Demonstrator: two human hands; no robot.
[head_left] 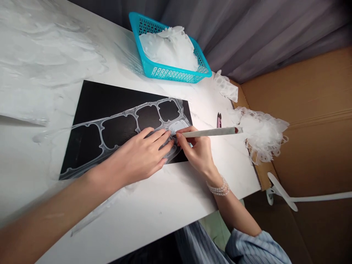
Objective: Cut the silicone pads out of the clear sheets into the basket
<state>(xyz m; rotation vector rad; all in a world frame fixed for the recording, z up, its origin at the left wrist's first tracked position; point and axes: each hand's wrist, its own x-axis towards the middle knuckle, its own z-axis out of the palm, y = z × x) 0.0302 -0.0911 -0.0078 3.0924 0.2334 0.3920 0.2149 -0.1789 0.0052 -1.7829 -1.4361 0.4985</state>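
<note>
A clear plastic sheet with rounded cut-out openings lies across a black mat. My left hand rests flat on the sheet, its fingers stretched out and slightly apart. In a pinch grip, my right hand holds a slim pale pen-like tool with a reddish far end. The tool's working tip meets the sheet beside my left fingertips; its exact shape is too small to make out. A whitish panel of the sheet, still filled in, shows just above the fingers.
White thin pieces fill a turquoise basket at the back. Small pink-handled snips lie to the right, near a heap of clear plastic offcuts. Stacked clear sheets cover the left. Cardboard borders the right edge.
</note>
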